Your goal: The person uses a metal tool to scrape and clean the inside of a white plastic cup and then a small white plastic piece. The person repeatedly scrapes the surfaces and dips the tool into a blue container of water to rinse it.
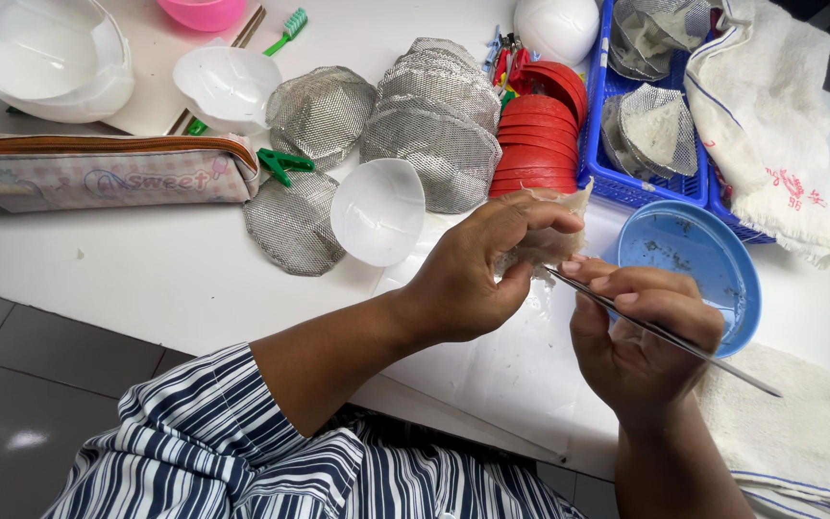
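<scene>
2 hands point(473, 279), 1 pair of tweezers point(665, 334)

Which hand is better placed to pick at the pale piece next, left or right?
Right, probably. The right hand holds the thin metal tweezers with the tip at the pale fibrous piece. The left hand is fully occupied gripping that piece.

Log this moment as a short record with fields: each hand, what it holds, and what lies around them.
Left hand: pinches a pale fibrous piece above the white table
Right hand: holds thin metal tweezers, tip at the piece
Right of hands: blue bowl holding water and dark specks
Behind hands: metal mesh cups, stack of red lids, white plastic cups
Far left: pencil case
Far right: blue basket, white cloth
</scene>
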